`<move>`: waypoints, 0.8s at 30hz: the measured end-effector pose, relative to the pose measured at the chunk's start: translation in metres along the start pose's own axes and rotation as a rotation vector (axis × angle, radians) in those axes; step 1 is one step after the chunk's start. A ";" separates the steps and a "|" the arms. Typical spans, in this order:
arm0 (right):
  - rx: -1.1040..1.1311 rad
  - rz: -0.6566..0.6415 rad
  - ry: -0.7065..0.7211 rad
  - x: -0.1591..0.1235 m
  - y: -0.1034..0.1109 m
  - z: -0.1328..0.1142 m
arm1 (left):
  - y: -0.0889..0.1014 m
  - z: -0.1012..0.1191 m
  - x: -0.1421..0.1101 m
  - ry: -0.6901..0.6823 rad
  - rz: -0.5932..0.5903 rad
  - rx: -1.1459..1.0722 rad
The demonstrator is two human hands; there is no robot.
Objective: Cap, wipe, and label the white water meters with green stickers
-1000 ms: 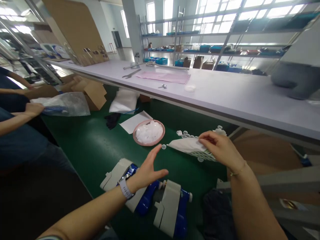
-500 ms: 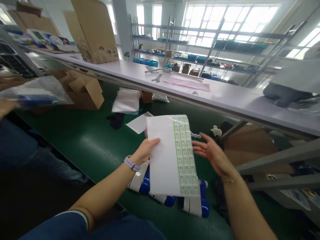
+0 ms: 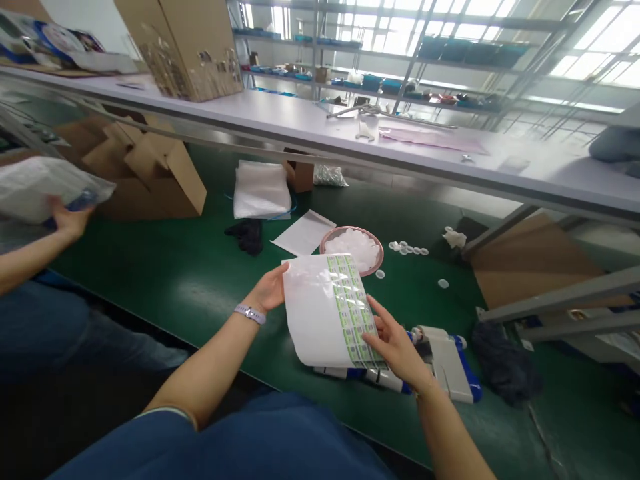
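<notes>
A white sticker sheet (image 3: 313,313) with rows of green-and-white labels along its right side is held over the green table (image 3: 210,293). My left hand (image 3: 270,287) grips its left edge, thumb on top. At the lower right edge, my right hand (image 3: 393,340) pinches the sheet by the labels. Several white-and-blue devices (image 3: 453,367) lie below and to the right, partly hidden by the sheet and my right hand. Just beyond the sheet stands a pink bowl (image 3: 381,257) of small white caps; its near side is covered.
A co-worker's hand (image 3: 70,217) holds a bagged item at left. Cardboard boxes (image 3: 160,177), a stack of white foam sheets (image 3: 263,190), a black glove (image 3: 246,235) and loose caps (image 3: 407,249) lie about. A raised shelf (image 3: 300,123) crosses behind, with a wrench on it.
My right hand, open beside the sheet before, now grips its right edge. The sheet is lower and tilted flatter, uncovering the bowl. The view has shifted, and the co-worker's bag has moved.
</notes>
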State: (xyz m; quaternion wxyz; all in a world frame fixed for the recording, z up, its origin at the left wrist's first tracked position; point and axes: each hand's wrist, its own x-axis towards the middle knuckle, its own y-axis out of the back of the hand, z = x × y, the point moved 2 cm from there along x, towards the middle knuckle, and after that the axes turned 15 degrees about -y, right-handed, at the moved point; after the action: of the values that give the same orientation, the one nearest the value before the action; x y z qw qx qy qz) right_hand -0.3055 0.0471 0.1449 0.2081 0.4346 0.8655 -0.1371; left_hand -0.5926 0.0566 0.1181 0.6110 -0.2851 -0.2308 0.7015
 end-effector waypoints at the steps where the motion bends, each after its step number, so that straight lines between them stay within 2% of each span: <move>1: -0.083 0.024 0.015 -0.001 -0.005 0.001 | 0.001 0.008 0.003 0.027 -0.031 0.029; 5: -0.257 0.222 0.144 0.007 -0.017 -0.002 | -0.008 0.016 0.007 0.097 -0.125 0.141; 10: -0.207 0.454 0.329 0.034 -0.029 -0.019 | -0.026 -0.003 -0.005 0.082 -0.082 0.191; 14: -0.243 0.557 0.327 0.049 -0.036 -0.024 | -0.036 -0.015 -0.016 0.063 -0.127 0.211; 18: -0.303 0.625 0.292 0.053 -0.041 -0.016 | -0.035 -0.021 -0.018 0.069 -0.210 0.130; 22: -0.510 0.757 0.372 0.050 -0.046 -0.011 | -0.034 -0.027 -0.015 0.051 -0.268 0.317; 24: -0.632 0.780 0.444 0.049 -0.050 -0.012 | -0.037 -0.033 -0.012 0.065 -0.297 0.396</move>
State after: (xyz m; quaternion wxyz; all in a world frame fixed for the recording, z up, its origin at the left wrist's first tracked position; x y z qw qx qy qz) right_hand -0.3748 0.0574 0.1346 0.1764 0.6581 0.6622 0.3119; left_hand -0.5426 0.0488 0.1202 0.7585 -0.1452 -0.1081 0.6260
